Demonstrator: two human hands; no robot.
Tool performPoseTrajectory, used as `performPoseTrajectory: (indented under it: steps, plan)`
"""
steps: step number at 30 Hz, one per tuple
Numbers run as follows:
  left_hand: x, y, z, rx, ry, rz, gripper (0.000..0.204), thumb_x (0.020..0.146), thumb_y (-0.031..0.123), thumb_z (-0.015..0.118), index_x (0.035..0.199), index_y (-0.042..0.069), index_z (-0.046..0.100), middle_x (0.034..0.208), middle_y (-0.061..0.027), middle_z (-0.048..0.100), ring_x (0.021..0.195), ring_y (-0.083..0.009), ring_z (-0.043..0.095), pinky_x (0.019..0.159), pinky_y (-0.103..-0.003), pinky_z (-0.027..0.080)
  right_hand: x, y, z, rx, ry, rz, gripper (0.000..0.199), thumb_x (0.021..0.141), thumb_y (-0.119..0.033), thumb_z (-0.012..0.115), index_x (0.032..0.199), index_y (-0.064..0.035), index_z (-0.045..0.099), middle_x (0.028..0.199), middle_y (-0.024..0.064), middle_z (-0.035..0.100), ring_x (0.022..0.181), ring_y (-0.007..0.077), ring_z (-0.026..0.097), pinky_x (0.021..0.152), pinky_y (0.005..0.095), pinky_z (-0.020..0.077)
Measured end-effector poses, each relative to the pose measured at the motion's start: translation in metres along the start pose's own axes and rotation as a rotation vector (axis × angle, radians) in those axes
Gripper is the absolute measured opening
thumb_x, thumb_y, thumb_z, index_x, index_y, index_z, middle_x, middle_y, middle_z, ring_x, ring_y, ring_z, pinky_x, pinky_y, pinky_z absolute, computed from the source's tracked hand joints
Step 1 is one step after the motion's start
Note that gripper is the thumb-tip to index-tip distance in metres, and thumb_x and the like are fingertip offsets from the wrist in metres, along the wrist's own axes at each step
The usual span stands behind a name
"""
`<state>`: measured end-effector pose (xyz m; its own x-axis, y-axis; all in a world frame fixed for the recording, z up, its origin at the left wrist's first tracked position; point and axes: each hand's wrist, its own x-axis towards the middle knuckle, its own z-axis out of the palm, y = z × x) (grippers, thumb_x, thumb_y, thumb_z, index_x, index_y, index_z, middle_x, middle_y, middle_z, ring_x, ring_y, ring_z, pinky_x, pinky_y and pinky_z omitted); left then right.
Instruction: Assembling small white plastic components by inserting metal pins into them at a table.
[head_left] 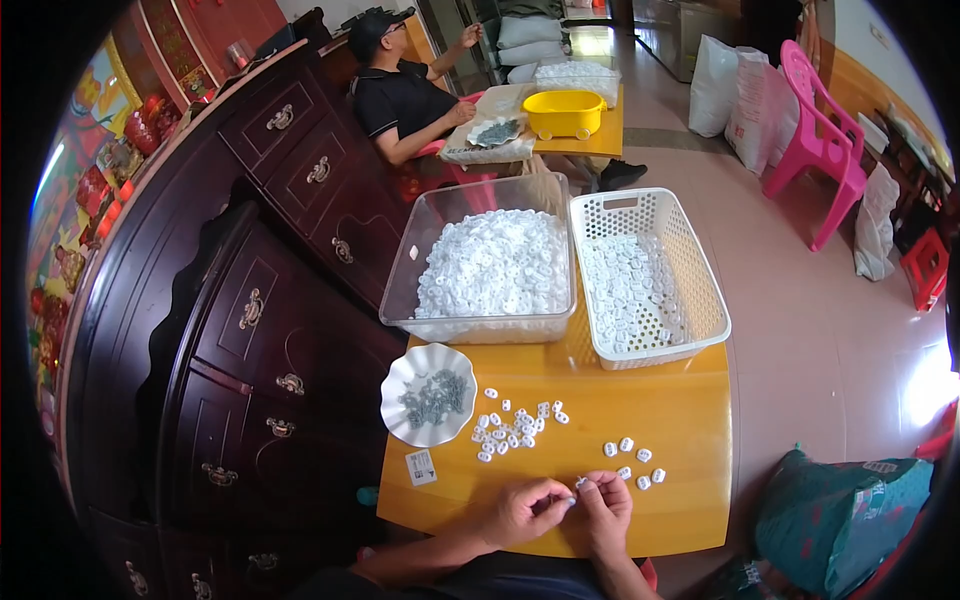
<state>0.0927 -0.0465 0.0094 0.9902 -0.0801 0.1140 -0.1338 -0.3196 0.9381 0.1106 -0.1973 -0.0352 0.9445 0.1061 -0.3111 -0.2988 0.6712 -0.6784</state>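
Note:
My left hand (522, 511) and my right hand (605, 505) meet at the near edge of a yellow table (680, 420). Their fingertips pinch a small white plastic piece (578, 484) between them. A loose heap of the same white pieces (512, 428) lies just beyond my left hand. A smaller group of white pieces (632, 461) lies beyond my right hand. A white scalloped dish (428, 395) with small grey metal parts sits to the left of the heap.
A clear plastic bin (480, 265) full of white pieces and a white lattice basket (645, 275) stand at the table's far side. A dark wooden cabinet (250, 300) runs along the left. Another person (405, 90) sits at a second table with a yellow tub (563, 112). A pink chair (815, 140) stands to the right.

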Motion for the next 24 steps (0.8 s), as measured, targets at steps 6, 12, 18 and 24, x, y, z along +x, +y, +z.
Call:
performPoseTrajectory:
  steps: [6,12,18,24]
  plan:
    - [-0.012,-0.003,0.028,0.046,-0.101,0.233,0.017,0.087,0.003,0.075,0.102,0.005,0.067,0.080,-0.0075,0.063,0.064,-0.0172,0.062,0.058,-0.030,0.050,-0.002,-0.008,0.004,0.111,0.003,0.103,0.008,0.100,-0.003,0.059,0.108,-0.0052,0.060,0.088,0.0084,0.067,0.079,0.0167,0.065,0.073,0.0279,0.0542]
    - [-0.009,0.001,0.032,0.037,-0.147,0.243,0.017,0.088,0.004,0.075,0.103,0.004,0.067,0.083,-0.0104,0.064,0.066,-0.0220,0.065,0.059,-0.034,0.052,-0.002,-0.016,0.002,0.225,-0.017,0.112,0.008,0.099,-0.003,0.061,0.108,-0.0048,0.060,0.089,0.0085,0.068,0.079,0.0170,0.066,0.072,0.0283,0.0560]
    - [-0.007,0.003,0.020,0.001,-0.303,0.122,0.021,0.087,0.004,0.074,0.107,0.002,0.066,0.090,-0.0156,0.067,0.077,-0.0309,0.069,0.066,-0.037,0.055,-0.003,-0.013,0.000,0.220,-0.049,0.114,0.010,0.099,-0.003,0.061,0.109,-0.0046,0.060,0.091,0.0082,0.068,0.080,0.0169,0.066,0.072,0.0281,0.0562]
    - [-0.008,0.004,0.013,-0.069,-0.343,0.059,0.021,0.089,0.004,0.072,0.109,0.005,0.067,0.087,-0.0104,0.066,0.071,-0.0214,0.066,0.064,-0.031,0.053,-0.004,-0.014,0.002,0.207,-0.048,0.127,0.011,0.099,-0.003,0.062,0.110,-0.0046,0.060,0.092,0.0076,0.068,0.081,0.0163,0.066,0.072,0.0279,0.0560]
